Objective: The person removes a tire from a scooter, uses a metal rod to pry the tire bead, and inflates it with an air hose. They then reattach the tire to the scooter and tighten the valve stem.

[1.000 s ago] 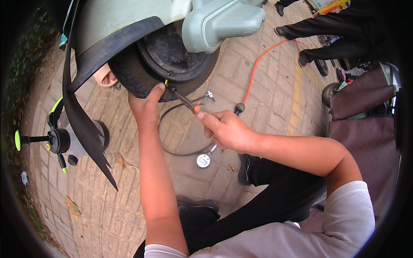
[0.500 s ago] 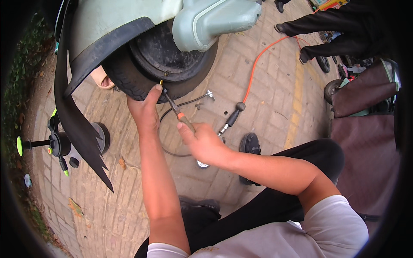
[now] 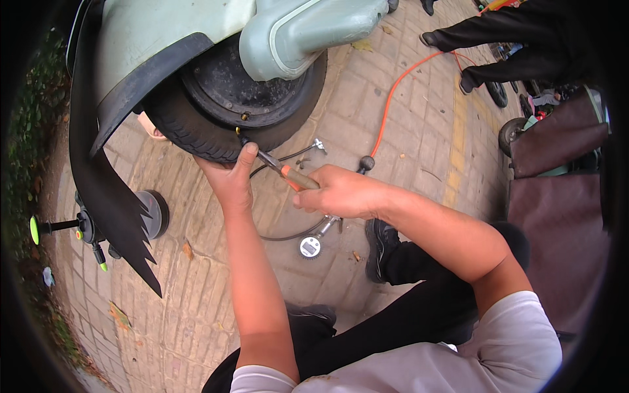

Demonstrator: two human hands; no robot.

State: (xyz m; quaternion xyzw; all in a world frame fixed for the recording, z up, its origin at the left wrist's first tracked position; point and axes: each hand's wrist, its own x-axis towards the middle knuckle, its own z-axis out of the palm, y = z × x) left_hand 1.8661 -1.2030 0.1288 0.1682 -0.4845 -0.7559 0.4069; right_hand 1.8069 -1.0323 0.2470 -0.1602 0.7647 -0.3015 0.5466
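My left hand (image 3: pixel 230 183) grips the lower edge of a black scooter tire (image 3: pixel 191 128). Its thumb points up beside the tool, while the other fingers are partly hidden behind the tire. In my right hand (image 3: pixel 347 191) is a pair of pliers (image 3: pixel 270 160) with orange and tan handles. Their dark jaws reach the tire's sidewall, close to a small yellowish piece (image 3: pixel 238 131); whether they grip it I cannot tell. A brass-coloured valve stem (image 3: pixel 245 116) sticks out at the black wheel hub (image 3: pixel 229 82) just above.
A round pressure gauge (image 3: pixel 310 247) with a black hose (image 3: pixel 288 236) lies on the paving beneath my right forearm. An orange air hose (image 3: pixel 382 111) runs to the far right. Left stands a black-and-green pump-like device (image 3: pixel 85 226). A maroon cover (image 3: pixel 557 242) hangs at right; another person's legs (image 3: pixel 504 33) are beyond.
The view has shifted slightly. My right hand and the pliers' handles have swung up and right, uncovering the pressure gauge. My left hand stays on the tire.
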